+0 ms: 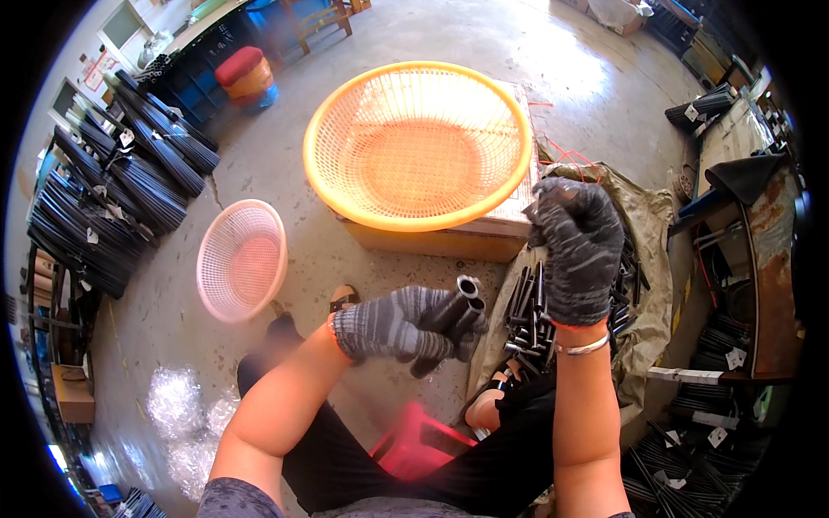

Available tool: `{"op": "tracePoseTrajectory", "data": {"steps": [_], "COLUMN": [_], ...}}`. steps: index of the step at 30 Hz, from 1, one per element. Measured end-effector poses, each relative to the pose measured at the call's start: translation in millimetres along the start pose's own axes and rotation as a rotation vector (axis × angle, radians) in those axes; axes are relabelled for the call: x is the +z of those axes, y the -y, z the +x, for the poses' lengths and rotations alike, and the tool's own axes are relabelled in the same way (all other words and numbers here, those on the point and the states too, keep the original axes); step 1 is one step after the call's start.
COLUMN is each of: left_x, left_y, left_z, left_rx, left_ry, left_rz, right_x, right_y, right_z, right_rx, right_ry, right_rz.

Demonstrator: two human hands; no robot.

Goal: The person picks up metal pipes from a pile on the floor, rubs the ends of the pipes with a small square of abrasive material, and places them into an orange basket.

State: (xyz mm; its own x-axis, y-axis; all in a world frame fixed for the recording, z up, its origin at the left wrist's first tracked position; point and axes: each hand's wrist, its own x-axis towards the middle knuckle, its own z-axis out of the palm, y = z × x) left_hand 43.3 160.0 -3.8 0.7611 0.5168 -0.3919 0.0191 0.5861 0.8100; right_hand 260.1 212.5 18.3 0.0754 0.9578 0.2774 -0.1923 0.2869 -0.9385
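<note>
Black tubes (462, 309) in left hand (399, 324)

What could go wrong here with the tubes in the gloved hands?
The left hand grips several short black tubes loosely bunched; one could slip out and roll across the floor. The raised right hand hangs above the tube pile on the sack, beside the orange basket, so its sleeve could snag.

This is looking like a small metalworking workshop. Tagged bundles of long black rods (112, 190) are lying stacked at the frame's left on a cracked concrete floor (259, 164), and a rusty workbench (768, 259) is standing at the right.
</note>
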Motion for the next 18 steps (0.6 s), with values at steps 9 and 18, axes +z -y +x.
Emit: {"op": "tracePoseTrajectory", "data": {"steps": [9,18], "left_x": [0.0,-0.2], "left_y": [-5.9,-6.9], "left_z": [2.0,0.4], "left_rx": [0.236,0.376], "left_ry": [-0.317,-0.345], "left_rz": [0.000,0.109], "right_x": [-6.8,6.8], "right_y": [0.0,0.8], "right_z": [-10.3,-16.8], "right_rx": [0.052,-0.015], "right_ry": [0.349,0.505], "right_rz": [-0.112,-0.277]}}
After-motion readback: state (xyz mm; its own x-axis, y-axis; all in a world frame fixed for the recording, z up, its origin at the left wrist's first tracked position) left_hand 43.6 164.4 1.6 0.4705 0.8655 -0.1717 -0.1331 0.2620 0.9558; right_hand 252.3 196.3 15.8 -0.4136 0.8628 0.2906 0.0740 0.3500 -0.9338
